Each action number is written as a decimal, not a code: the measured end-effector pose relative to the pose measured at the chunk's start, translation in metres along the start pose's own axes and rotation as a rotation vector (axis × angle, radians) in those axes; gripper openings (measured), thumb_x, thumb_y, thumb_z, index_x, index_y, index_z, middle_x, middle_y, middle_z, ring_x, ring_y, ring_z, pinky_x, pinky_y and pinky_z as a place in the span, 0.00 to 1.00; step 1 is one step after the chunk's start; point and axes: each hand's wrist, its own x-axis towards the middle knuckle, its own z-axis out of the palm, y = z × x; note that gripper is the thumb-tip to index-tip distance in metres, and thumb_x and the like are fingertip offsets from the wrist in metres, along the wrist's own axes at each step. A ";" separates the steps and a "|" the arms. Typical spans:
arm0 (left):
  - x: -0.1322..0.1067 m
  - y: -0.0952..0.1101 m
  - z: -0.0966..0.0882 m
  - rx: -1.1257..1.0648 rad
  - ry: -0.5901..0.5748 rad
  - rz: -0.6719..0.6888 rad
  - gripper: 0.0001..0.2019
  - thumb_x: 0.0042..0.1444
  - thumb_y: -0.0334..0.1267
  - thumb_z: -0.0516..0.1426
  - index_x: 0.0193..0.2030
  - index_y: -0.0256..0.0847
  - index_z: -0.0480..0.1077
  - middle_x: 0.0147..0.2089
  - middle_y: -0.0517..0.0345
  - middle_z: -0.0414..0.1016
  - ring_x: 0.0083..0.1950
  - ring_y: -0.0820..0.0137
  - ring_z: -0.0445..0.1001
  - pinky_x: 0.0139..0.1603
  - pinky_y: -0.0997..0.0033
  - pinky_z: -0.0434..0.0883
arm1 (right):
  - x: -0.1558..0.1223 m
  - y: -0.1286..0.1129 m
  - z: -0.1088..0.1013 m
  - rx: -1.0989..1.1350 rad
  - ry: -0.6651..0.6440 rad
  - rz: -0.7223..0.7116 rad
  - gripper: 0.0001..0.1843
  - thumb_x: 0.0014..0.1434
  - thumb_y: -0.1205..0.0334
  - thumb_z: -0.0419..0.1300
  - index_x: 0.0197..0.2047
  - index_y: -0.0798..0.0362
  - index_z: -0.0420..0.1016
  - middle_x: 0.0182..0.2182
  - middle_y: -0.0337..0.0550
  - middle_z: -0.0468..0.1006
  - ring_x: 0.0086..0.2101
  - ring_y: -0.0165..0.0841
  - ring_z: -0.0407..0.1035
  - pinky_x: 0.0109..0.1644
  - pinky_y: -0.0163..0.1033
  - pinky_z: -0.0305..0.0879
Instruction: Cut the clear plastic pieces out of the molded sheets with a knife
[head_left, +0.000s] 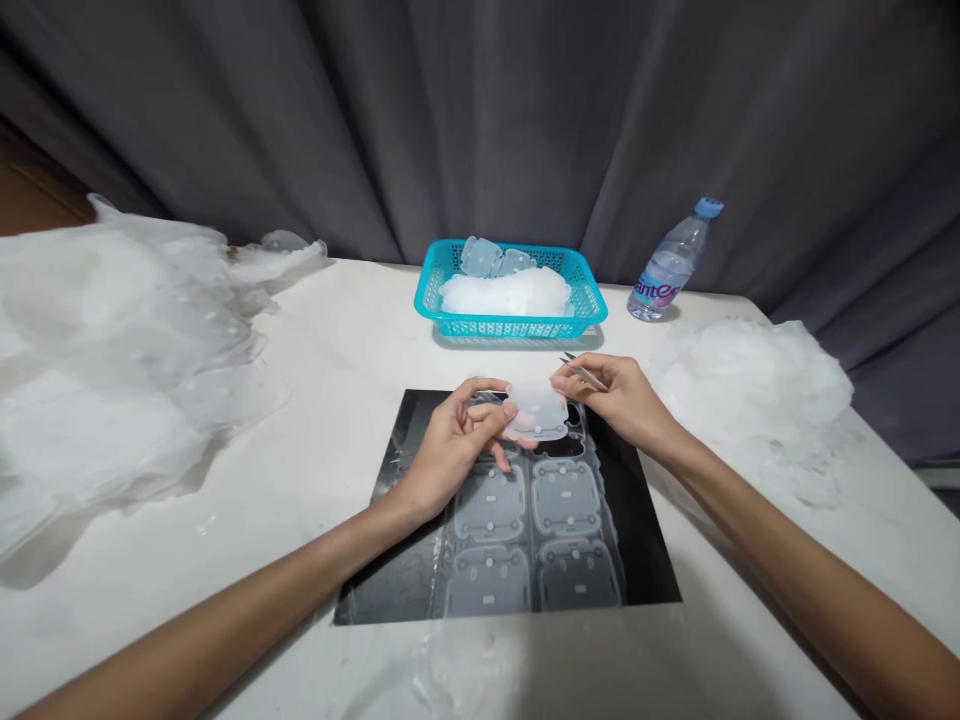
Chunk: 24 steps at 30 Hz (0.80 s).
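Observation:
Between my hands is a thin translucent rounded-square piece (541,412), raised above a black mat. My left hand (469,430) pinches its left edge between thumb and fingers. At its upper right corner is my right hand (600,388), closed around a pair of tweezers (583,374) whose tips point up and left; its fingertips touch the piece. Beneath lies a translucent sheet (529,560) with several similar rounded-square shapes, spread over the black mat (649,560). A dark gap shows in the sheet just below the held piece.
Behind the mat stands a turquoise basket (517,328) holding white material and a few translucent pieces (481,257). A water bottle (664,268) is to its right. Crumpled white translucent heaps lie left (112,360) and right (757,390). A grey curtain (480,120) hangs behind the white table (315,370).

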 end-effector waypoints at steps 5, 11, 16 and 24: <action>0.000 0.003 0.000 -0.030 0.016 -0.012 0.26 0.59 0.46 0.69 0.56 0.39 0.63 0.32 0.56 0.82 0.32 0.64 0.84 0.21 0.78 0.74 | 0.002 0.008 0.001 -0.008 0.033 0.016 0.15 0.55 0.50 0.70 0.33 0.55 0.80 0.28 0.41 0.80 0.31 0.34 0.73 0.39 0.40 0.68; 0.002 0.001 -0.003 -0.021 0.020 -0.016 0.24 0.60 0.46 0.68 0.55 0.41 0.63 0.33 0.57 0.83 0.27 0.73 0.78 0.22 0.82 0.67 | 0.003 0.011 0.001 -0.011 0.036 0.000 0.17 0.53 0.48 0.71 0.33 0.55 0.81 0.27 0.42 0.81 0.31 0.36 0.74 0.40 0.42 0.70; 0.002 0.001 -0.004 0.010 0.022 -0.030 0.21 0.62 0.46 0.67 0.53 0.40 0.65 0.29 0.61 0.80 0.20 0.82 0.64 0.23 0.84 0.61 | 0.002 0.013 0.002 -0.038 0.038 -0.007 0.18 0.54 0.47 0.71 0.35 0.54 0.82 0.29 0.44 0.82 0.33 0.37 0.76 0.41 0.43 0.72; 0.001 0.003 -0.003 0.015 0.018 -0.034 0.21 0.60 0.47 0.68 0.52 0.41 0.65 0.27 0.65 0.77 0.21 0.80 0.63 0.24 0.81 0.58 | 0.001 0.009 0.001 -0.049 0.047 -0.001 0.18 0.54 0.45 0.72 0.35 0.54 0.82 0.28 0.44 0.82 0.32 0.37 0.76 0.39 0.42 0.72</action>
